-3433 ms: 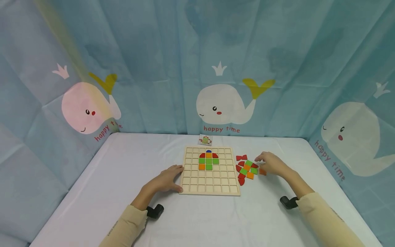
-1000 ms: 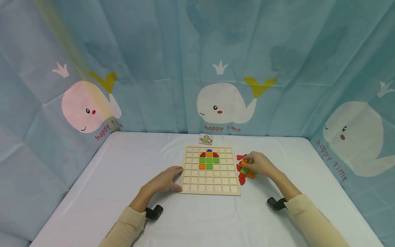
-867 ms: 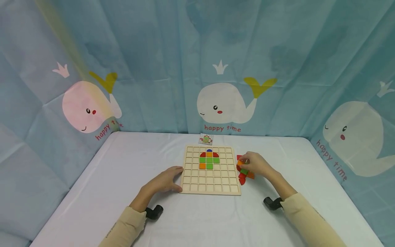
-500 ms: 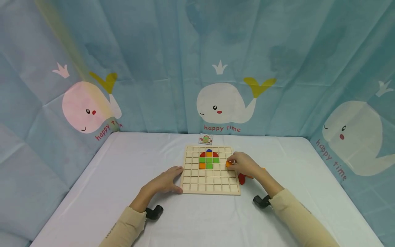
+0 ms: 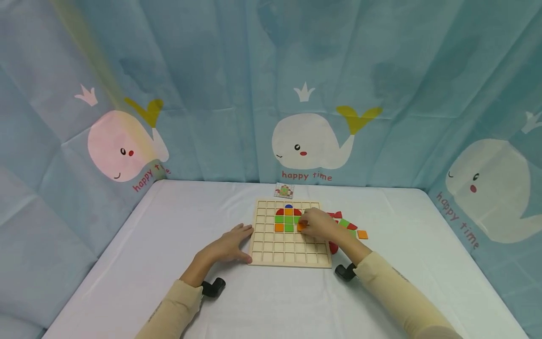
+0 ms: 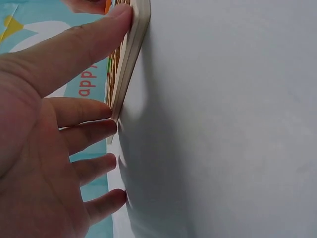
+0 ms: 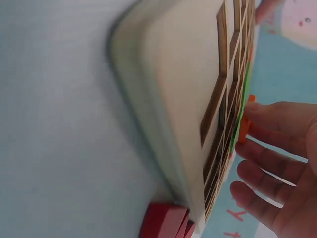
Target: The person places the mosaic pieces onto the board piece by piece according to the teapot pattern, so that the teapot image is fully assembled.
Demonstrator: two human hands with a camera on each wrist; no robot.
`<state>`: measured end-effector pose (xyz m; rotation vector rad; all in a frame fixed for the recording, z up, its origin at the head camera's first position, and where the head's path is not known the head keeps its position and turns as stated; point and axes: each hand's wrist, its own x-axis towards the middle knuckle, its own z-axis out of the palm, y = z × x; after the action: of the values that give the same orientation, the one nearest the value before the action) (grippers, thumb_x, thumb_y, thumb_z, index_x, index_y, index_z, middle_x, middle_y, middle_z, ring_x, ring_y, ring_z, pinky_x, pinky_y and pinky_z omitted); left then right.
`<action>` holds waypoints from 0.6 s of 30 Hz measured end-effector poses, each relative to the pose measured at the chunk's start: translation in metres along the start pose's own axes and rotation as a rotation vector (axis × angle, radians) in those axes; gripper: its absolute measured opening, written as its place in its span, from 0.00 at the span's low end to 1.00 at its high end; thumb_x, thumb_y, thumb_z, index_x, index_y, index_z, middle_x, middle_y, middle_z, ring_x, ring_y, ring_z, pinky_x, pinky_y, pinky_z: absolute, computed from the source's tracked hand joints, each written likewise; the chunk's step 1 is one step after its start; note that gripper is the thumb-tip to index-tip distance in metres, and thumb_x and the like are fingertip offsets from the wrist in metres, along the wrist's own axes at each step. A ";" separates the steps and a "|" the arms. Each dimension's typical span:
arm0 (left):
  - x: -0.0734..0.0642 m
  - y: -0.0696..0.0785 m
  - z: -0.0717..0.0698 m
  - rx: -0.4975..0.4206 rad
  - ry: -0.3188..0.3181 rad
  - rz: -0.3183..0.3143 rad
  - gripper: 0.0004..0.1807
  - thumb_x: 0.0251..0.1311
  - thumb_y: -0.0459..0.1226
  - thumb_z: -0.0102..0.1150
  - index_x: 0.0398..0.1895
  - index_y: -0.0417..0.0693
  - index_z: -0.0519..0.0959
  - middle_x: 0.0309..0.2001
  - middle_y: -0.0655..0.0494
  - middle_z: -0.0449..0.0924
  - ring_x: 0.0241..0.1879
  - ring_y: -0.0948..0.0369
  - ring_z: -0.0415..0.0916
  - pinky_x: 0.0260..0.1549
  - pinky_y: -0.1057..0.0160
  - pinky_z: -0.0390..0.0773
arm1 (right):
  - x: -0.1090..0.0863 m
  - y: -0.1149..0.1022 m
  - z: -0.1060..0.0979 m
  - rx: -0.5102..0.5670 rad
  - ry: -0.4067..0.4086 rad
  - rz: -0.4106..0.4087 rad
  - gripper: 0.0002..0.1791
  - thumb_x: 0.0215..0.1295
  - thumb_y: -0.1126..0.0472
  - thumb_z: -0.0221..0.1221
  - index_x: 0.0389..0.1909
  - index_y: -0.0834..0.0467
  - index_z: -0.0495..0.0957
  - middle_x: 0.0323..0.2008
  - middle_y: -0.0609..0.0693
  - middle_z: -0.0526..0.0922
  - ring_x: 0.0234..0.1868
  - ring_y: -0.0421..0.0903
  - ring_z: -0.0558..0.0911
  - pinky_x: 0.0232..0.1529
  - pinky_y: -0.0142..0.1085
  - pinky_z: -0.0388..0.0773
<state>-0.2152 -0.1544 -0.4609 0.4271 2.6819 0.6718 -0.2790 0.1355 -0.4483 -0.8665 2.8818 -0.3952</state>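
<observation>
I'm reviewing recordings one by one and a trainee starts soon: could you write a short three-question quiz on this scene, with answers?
1. Multiple choice: what colour is the tile that the right hand pinches? a) red b) orange c) green
2. True or false: the left hand touches the edge of the grid board.
3. Fill in: the placed piece nearest the board's far edge is ____.

Key: 1 b; 2 true; 3 blue.
</observation>
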 end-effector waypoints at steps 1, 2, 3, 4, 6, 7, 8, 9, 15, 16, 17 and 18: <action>0.001 0.000 0.000 0.002 -0.002 0.003 0.50 0.46 0.43 0.76 0.73 0.41 0.61 0.75 0.47 0.57 0.77 0.45 0.44 0.72 0.38 0.51 | 0.001 -0.001 0.001 -0.011 0.000 -0.004 0.09 0.59 0.60 0.66 0.39 0.58 0.86 0.36 0.50 0.82 0.37 0.44 0.74 0.45 0.39 0.79; 0.001 -0.001 -0.001 0.007 -0.005 0.007 0.51 0.46 0.43 0.76 0.73 0.41 0.60 0.75 0.47 0.56 0.77 0.45 0.44 0.72 0.38 0.51 | 0.002 -0.001 0.002 -0.025 0.001 -0.012 0.08 0.59 0.61 0.66 0.39 0.58 0.86 0.36 0.50 0.82 0.36 0.44 0.74 0.45 0.39 0.78; 0.002 -0.001 -0.001 0.009 -0.008 0.011 0.51 0.46 0.43 0.76 0.73 0.41 0.60 0.75 0.46 0.56 0.77 0.45 0.44 0.72 0.38 0.51 | 0.003 -0.002 0.003 -0.039 0.001 -0.018 0.08 0.59 0.61 0.66 0.40 0.58 0.86 0.36 0.50 0.82 0.37 0.44 0.74 0.44 0.39 0.78; 0.002 -0.001 -0.001 0.012 -0.011 0.014 0.51 0.46 0.43 0.76 0.73 0.41 0.60 0.75 0.46 0.56 0.77 0.45 0.44 0.72 0.38 0.52 | 0.003 -0.002 0.003 -0.046 0.001 -0.022 0.09 0.60 0.61 0.65 0.40 0.58 0.86 0.37 0.50 0.82 0.37 0.44 0.75 0.45 0.39 0.79; 0.003 -0.002 -0.001 0.017 -0.017 0.017 0.51 0.46 0.43 0.75 0.73 0.41 0.60 0.75 0.46 0.56 0.77 0.45 0.45 0.72 0.38 0.52 | 0.003 -0.004 0.003 -0.045 0.006 -0.026 0.09 0.59 0.61 0.66 0.41 0.58 0.86 0.38 0.51 0.82 0.39 0.45 0.76 0.45 0.41 0.79; 0.003 -0.002 -0.001 0.019 -0.018 0.020 0.51 0.46 0.43 0.75 0.73 0.41 0.60 0.75 0.46 0.56 0.77 0.45 0.45 0.71 0.38 0.52 | 0.002 -0.004 0.003 -0.040 0.011 -0.027 0.10 0.59 0.61 0.66 0.41 0.58 0.86 0.39 0.51 0.82 0.40 0.46 0.77 0.46 0.41 0.80; 0.003 -0.002 -0.001 0.020 -0.020 0.022 0.51 0.46 0.43 0.75 0.73 0.40 0.60 0.75 0.46 0.57 0.77 0.44 0.45 0.71 0.38 0.52 | 0.002 -0.005 0.003 -0.038 0.013 -0.025 0.10 0.59 0.61 0.66 0.41 0.58 0.86 0.39 0.52 0.82 0.40 0.46 0.77 0.46 0.42 0.80; 0.003 -0.001 -0.002 0.020 -0.020 0.022 0.51 0.46 0.43 0.75 0.73 0.40 0.60 0.75 0.45 0.57 0.77 0.44 0.46 0.71 0.38 0.52 | 0.003 -0.005 0.002 -0.034 0.014 -0.020 0.10 0.59 0.61 0.66 0.42 0.58 0.86 0.39 0.52 0.83 0.41 0.47 0.78 0.46 0.42 0.80; 0.002 -0.001 -0.002 0.025 -0.016 0.027 0.50 0.47 0.43 0.75 0.73 0.39 0.60 0.75 0.45 0.57 0.77 0.43 0.46 0.71 0.37 0.51 | 0.004 -0.006 0.003 -0.025 0.000 0.003 0.10 0.60 0.60 0.66 0.41 0.57 0.86 0.40 0.51 0.83 0.43 0.48 0.80 0.50 0.42 0.80; 0.002 -0.001 -0.002 0.028 -0.015 0.029 0.50 0.46 0.43 0.75 0.73 0.39 0.61 0.75 0.44 0.57 0.76 0.43 0.46 0.71 0.37 0.52 | 0.004 -0.006 0.003 -0.024 -0.004 0.001 0.09 0.60 0.60 0.66 0.41 0.58 0.86 0.40 0.51 0.83 0.43 0.48 0.80 0.50 0.42 0.80; 0.002 -0.001 -0.002 0.029 -0.015 0.030 0.50 0.47 0.43 0.75 0.73 0.39 0.60 0.75 0.44 0.57 0.77 0.43 0.46 0.71 0.37 0.52 | 0.004 -0.005 0.003 -0.021 -0.007 -0.001 0.09 0.60 0.60 0.66 0.41 0.58 0.86 0.40 0.51 0.83 0.42 0.47 0.79 0.50 0.42 0.80; 0.002 -0.001 -0.002 0.032 -0.016 0.030 0.50 0.47 0.43 0.75 0.73 0.39 0.60 0.75 0.44 0.57 0.77 0.43 0.46 0.71 0.37 0.52 | 0.004 -0.004 0.004 -0.013 -0.007 -0.003 0.09 0.60 0.60 0.66 0.40 0.58 0.86 0.39 0.50 0.83 0.41 0.47 0.79 0.49 0.42 0.80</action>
<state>-0.2177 -0.1554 -0.4605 0.4804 2.6797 0.6319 -0.2795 0.1297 -0.4508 -0.8724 2.8802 -0.3725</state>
